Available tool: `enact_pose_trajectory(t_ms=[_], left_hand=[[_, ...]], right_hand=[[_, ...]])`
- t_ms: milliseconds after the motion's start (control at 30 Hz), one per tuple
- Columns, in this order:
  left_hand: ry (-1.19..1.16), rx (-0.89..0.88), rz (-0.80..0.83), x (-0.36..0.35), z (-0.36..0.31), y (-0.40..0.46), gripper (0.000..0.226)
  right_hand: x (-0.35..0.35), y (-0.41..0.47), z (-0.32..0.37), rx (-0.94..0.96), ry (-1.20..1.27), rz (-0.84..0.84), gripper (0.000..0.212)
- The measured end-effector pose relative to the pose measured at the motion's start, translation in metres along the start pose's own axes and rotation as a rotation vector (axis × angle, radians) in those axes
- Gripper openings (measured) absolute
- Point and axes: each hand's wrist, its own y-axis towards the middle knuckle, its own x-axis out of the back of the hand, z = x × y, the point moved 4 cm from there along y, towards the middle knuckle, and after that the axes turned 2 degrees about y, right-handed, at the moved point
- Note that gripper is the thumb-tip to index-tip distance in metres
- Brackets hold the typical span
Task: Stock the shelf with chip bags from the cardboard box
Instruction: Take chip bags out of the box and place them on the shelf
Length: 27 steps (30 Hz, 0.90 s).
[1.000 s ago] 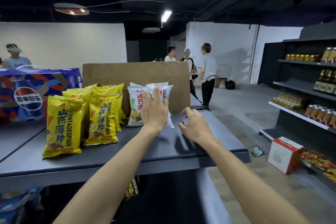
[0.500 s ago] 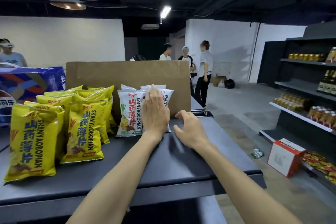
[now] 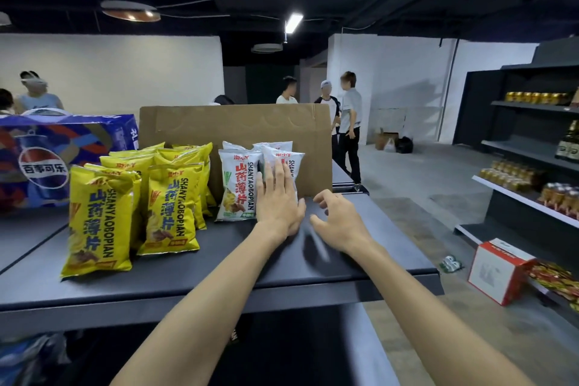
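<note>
Fingers of the left hand [image 3: 277, 197] are lying straight and flat against the front of a white chip bag [image 3: 283, 166] with red lettering, pressing it where it is standing upright on the dark grey metal shelf top [image 3: 360, 247]. Just left of that bag, another white chip bag with a green corner [image 3: 238, 188] is standing upright and touching it, and more white bags are showing behind the two. The right hand [image 3: 340, 218] is hovering just beside the left one, low over the shelf surface, with its fingers loosely curled and holding nothing; whether its fingertips are touching the shelf I cannot tell.

Behind the white bags a tall brown cardboard panel [image 3: 235, 125] is standing upright like a backstop. To the left, several bright yellow chip bags [image 3: 169, 207] with blue lettering are standing in rows, the nearest ones close to the front edge. Farther left a blue cola carton [image 3: 62, 150] with a round logo is sitting on the neighbouring shelf top.

On the floor to the right a red-and-white cardboard box [image 3: 498, 273] is sitting by a dark wall shelf [image 3: 526, 147] carrying bottles and jars. Several people [image 3: 349, 122] are standing in the background.
</note>
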Motion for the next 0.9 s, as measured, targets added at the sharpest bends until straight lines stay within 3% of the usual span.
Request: enact_pose_trajectory(t_ms=[133,400,500,667,800,900], left_hand=[[0.052,-0.092,0.073,0.024,-0.006,-0.026,0.067],[-0.117,-0.158,0.054,0.065,-0.006,-0.079,0.03],[-0.196,-0.201,0.07,0.078,-0.007,-0.097,0.027],[-0.397,-0.472,0.1,0.095,-0.026,-0.145,0.02],[-0.394,-0.655,0.062,0.089,-0.047,-0.199,0.016],[-0.371,-0.743,0.132,0.064,-0.059,-0.242,0.018]], right_hand=[[0.003,-0.023,0.007,-0.061,-0.035,-0.013,0.033],[0.012,-0.073,0.029,-0.075,-0.083,-0.073,0.033],[0.023,-0.101,0.029,-0.075,-0.131,-0.139,0.03],[0.04,-0.184,0.011,-0.155,-0.239,-0.372,0.024],[0.024,-0.249,-0.008,-0.303,-0.268,-0.317,0.026],[0.009,-0.292,-0.015,-0.414,-0.317,-0.229,0.031]])
